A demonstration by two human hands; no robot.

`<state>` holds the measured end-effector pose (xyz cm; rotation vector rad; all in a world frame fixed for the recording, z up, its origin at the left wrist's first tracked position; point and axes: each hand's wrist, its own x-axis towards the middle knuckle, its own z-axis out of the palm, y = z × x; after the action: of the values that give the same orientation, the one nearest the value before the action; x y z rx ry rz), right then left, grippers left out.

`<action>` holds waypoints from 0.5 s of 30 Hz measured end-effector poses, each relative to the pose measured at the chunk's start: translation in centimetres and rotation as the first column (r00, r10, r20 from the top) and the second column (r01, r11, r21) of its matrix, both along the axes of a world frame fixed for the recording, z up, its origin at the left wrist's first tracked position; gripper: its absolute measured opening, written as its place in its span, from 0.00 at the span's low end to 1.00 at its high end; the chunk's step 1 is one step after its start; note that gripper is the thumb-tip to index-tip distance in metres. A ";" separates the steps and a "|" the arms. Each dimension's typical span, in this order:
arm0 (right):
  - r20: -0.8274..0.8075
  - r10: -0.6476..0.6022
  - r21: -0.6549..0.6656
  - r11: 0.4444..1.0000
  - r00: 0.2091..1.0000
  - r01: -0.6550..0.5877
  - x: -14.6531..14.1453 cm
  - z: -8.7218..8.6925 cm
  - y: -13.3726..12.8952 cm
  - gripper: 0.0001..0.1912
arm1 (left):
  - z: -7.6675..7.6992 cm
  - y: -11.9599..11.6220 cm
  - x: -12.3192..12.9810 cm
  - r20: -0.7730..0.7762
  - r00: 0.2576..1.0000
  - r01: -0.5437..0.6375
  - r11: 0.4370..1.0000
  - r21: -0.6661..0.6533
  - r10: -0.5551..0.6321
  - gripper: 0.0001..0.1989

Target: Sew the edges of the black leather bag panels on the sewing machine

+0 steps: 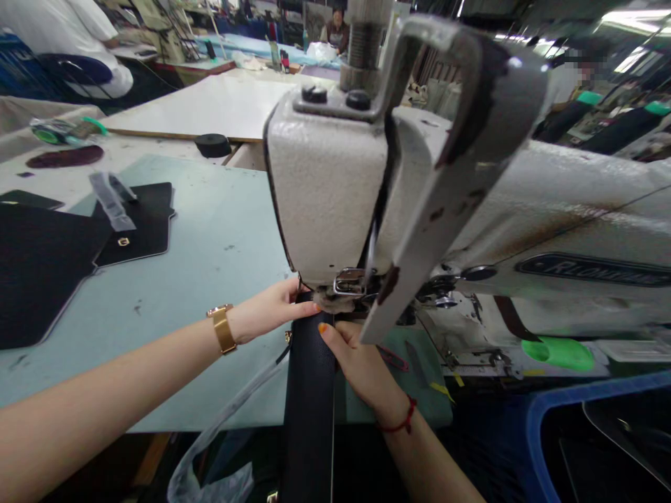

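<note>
A black leather-like piece [309,391] runs from under the head of a white sewing machine [330,175] down over the table's front edge. My left hand [272,305] grips its left side near the needle area, thumb on top and fingers partly hidden by the machine. On the right side, my right hand [359,356] holds the same piece, its thumb pressed on top and the other fingers partly hidden. A plastic-wrapped strap [225,412] with gold hardware hangs at the piece's left side.
Black panels [42,269] with a gold clasp lie at the left of the pale green tabletop [210,230]. A black roll [212,145] sits behind. A blue bin [539,433] stands at lower right. Other people are in the background.
</note>
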<state>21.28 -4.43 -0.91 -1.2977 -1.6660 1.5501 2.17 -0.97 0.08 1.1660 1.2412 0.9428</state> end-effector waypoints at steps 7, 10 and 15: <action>-0.025 0.030 -0.025 0.999 0.999 -0.031 0.4 0.5 0.0 0.23 | -7.3 -3.8 -5.2 -0.253 0.963 -0.056 0.988 0.145 0.091 0.25; -0.035 0.039 -0.023 0.999 0.999 -0.040 0.4 0.4 -0.1 0.22 | -10.3 -7.5 -5.6 -0.360 0.933 0.099 0.979 0.181 -0.027 0.30; 0.004 0.128 -0.040 0.991 0.992 -0.128 1.4 0.6 -1.6 0.22 | -10.5 -10.0 -2.0 -0.195 0.981 0.029 0.996 0.087 -0.011 0.36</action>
<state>22.66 -6.06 -0.31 -1.2380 -1.7616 1.6622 0.21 -10.94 -10.40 1.3654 1.3510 0.8931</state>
